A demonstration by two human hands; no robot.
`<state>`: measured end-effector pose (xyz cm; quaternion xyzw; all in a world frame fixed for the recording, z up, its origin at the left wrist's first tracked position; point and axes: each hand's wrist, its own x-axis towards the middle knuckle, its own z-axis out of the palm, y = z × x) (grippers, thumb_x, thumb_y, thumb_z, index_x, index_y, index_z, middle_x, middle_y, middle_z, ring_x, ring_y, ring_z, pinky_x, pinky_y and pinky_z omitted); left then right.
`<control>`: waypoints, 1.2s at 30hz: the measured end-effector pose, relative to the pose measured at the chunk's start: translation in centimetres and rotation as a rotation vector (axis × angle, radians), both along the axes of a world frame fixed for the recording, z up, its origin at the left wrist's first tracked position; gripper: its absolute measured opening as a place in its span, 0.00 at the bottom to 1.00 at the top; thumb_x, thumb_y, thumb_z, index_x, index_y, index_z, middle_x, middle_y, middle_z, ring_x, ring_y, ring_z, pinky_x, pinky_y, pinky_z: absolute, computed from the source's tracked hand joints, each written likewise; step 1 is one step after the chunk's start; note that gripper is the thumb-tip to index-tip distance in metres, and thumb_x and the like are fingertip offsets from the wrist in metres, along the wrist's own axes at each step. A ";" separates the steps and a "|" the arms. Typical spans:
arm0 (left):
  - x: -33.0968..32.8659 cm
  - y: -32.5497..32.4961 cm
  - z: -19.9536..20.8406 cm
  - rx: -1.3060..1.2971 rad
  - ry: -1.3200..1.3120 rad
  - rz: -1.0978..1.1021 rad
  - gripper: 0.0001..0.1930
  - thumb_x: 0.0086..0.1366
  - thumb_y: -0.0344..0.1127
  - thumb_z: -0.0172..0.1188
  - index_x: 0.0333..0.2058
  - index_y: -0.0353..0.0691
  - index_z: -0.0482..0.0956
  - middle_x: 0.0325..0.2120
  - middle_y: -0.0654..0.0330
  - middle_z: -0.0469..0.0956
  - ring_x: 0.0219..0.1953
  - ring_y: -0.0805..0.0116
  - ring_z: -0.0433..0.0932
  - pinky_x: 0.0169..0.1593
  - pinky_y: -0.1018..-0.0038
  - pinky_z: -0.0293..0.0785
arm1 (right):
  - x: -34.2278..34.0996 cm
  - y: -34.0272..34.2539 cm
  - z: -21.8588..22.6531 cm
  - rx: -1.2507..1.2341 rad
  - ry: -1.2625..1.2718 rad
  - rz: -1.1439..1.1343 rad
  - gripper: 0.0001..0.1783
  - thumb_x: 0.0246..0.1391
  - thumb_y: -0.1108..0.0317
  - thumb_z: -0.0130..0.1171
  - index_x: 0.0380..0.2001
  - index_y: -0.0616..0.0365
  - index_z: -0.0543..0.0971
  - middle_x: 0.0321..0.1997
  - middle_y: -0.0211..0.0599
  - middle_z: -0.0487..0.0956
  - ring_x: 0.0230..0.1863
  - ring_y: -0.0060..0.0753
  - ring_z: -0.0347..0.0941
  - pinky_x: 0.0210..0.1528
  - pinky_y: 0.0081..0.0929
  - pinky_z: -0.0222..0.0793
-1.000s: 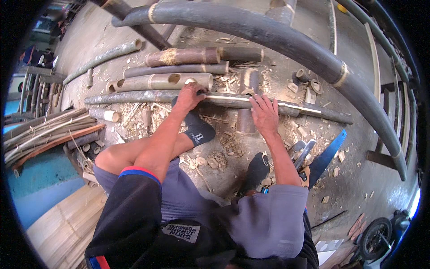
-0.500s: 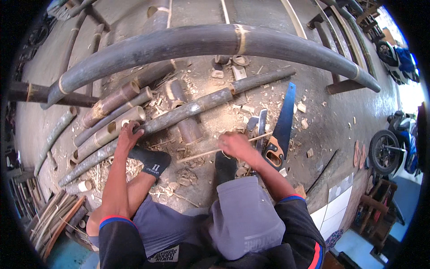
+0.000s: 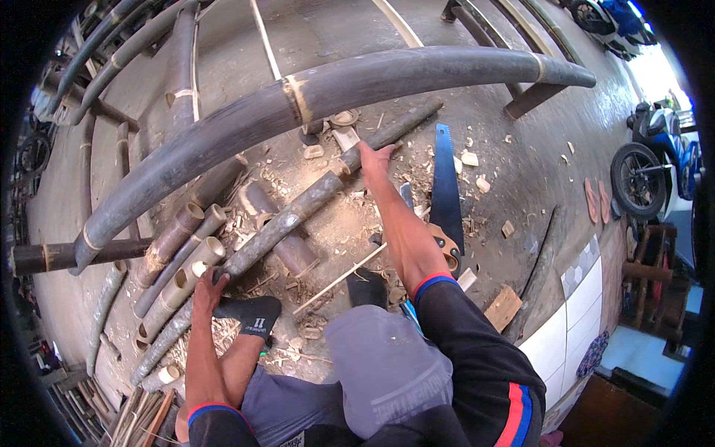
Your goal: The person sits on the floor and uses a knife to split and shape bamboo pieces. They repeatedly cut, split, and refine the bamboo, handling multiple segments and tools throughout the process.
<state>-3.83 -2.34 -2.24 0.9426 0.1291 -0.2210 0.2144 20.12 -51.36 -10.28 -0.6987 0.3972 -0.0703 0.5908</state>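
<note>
A long grey bamboo pole (image 3: 294, 212) slants across the floor from near left to far right, with a pale cut notch partway along. My left hand (image 3: 208, 287) grips its nearer part beside my foot. Farther along, just past the notch, my right hand (image 3: 375, 161) is closed over the pole, its fingers partly hidden. Beneath the pole lies a short brown bamboo piece (image 3: 294, 253) as a support. A thin pale bamboo strip (image 3: 339, 279) lies near my right foot, partly behind my forearm.
A handsaw (image 3: 445, 190) with a wooden handle lies right of my right arm. Cut bamboo tubes (image 3: 173, 287), some with openings, lie at left. A thick bamboo rail (image 3: 357, 80) spans the front. Wood chips cover the floor; a motorcycle (image 3: 648, 175) stands at far right.
My right hand has left the thin strip and reached forward onto the far part of the pole. My left hand stays on the pole's nearer part. The whole view has shifted.
</note>
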 end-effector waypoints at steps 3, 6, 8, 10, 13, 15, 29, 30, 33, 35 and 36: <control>0.5 -0.8 -0.2 -0.072 -0.024 -0.049 0.32 0.65 0.55 0.67 0.57 0.36 0.78 0.54 0.38 0.79 0.58 0.40 0.76 0.63 0.53 0.69 | -0.1 -5.5 -0.8 0.575 -0.276 -0.151 0.40 0.51 0.45 0.68 0.58 0.64 0.70 0.51 0.49 0.80 0.51 0.50 0.79 0.56 0.47 0.75; -1.1 0.6 0.7 0.133 -0.005 -0.160 0.33 0.63 0.56 0.68 0.59 0.37 0.78 0.57 0.39 0.77 0.63 0.41 0.72 0.69 0.55 0.65 | -3.5 -8.2 3.5 0.880 -0.311 -0.133 0.23 0.55 0.47 0.67 0.43 0.55 0.78 0.40 0.42 0.81 0.38 0.43 0.81 0.42 0.43 0.79; -1.4 0.9 1.3 0.185 0.020 -0.186 0.35 0.64 0.57 0.66 0.61 0.35 0.76 0.61 0.39 0.74 0.67 0.40 0.67 0.73 0.56 0.59 | -6.3 -11.8 7.0 0.914 -0.252 -0.079 0.20 0.58 0.50 0.68 0.43 0.52 0.79 0.33 0.38 0.82 0.32 0.41 0.80 0.35 0.40 0.79; -1.0 0.7 1.0 0.174 0.034 -0.223 0.37 0.65 0.58 0.65 0.62 0.33 0.74 0.63 0.38 0.72 0.68 0.40 0.66 0.73 0.56 0.60 | -10.8 -15.9 8.0 0.722 -0.226 -0.087 0.26 0.60 0.52 0.69 0.53 0.56 0.76 0.37 0.43 0.81 0.32 0.43 0.81 0.36 0.41 0.81; 0.5 -0.8 1.9 0.180 0.162 -0.229 0.40 0.69 0.60 0.60 0.64 0.29 0.69 0.65 0.36 0.69 0.69 0.40 0.67 0.71 0.55 0.62 | -19.2 -21.4 9.2 0.219 0.021 -0.032 0.23 0.62 0.51 0.67 0.50 0.57 0.80 0.37 0.42 0.82 0.31 0.36 0.81 0.30 0.34 0.79; 0.6 -0.7 2.0 0.144 0.215 -0.216 0.40 0.70 0.60 0.59 0.65 0.29 0.68 0.65 0.35 0.69 0.68 0.40 0.68 0.71 0.56 0.63 | -23.8 -23.1 8.3 -0.216 0.114 0.001 0.29 0.60 0.49 0.67 0.52 0.65 0.80 0.42 0.48 0.84 0.38 0.41 0.82 0.41 0.39 0.78; 0.3 -0.4 1.1 0.043 0.145 -0.266 0.34 0.73 0.56 0.56 0.62 0.30 0.68 0.58 0.31 0.73 0.63 0.35 0.71 0.65 0.51 0.65 | -28.6 -15.9 6.4 -1.250 -0.037 0.433 0.34 0.49 0.61 0.69 0.59 0.63 0.76 0.54 0.58 0.76 0.58 0.61 0.70 0.63 0.53 0.64; 0.4 -0.4 0.6 0.041 0.101 -0.283 0.34 0.72 0.56 0.56 0.62 0.31 0.68 0.57 0.31 0.74 0.61 0.34 0.73 0.64 0.50 0.67 | -27.7 -13.6 6.8 -1.204 -0.125 0.465 0.32 0.49 0.61 0.69 0.57 0.63 0.77 0.53 0.57 0.76 0.57 0.59 0.71 0.62 0.53 0.65; 1.7 -1.5 0.6 -0.022 0.071 -0.270 0.34 0.72 0.58 0.56 0.61 0.31 0.69 0.56 0.31 0.76 0.61 0.34 0.73 0.64 0.50 0.67 | -25.8 -6.1 9.2 -0.921 -0.214 0.750 0.28 0.53 0.62 0.69 0.55 0.64 0.78 0.56 0.56 0.74 0.57 0.57 0.70 0.60 0.53 0.65; 3.0 -4.3 1.2 -0.098 0.000 -0.285 0.33 0.71 0.59 0.57 0.56 0.31 0.74 0.50 0.32 0.79 0.56 0.33 0.76 0.59 0.51 0.69 | -25.4 -2.2 8.8 -0.950 -0.246 0.931 0.32 0.54 0.56 0.68 0.59 0.60 0.77 0.58 0.52 0.74 0.61 0.56 0.68 0.64 0.55 0.63; 3.7 -5.1 1.7 -0.137 0.013 -0.273 0.32 0.71 0.59 0.57 0.55 0.31 0.75 0.48 0.32 0.79 0.54 0.33 0.77 0.57 0.50 0.70 | -24.9 -0.2 9.0 -0.955 -0.237 1.023 0.33 0.56 0.53 0.67 0.61 0.58 0.76 0.59 0.51 0.74 0.63 0.55 0.67 0.67 0.57 0.61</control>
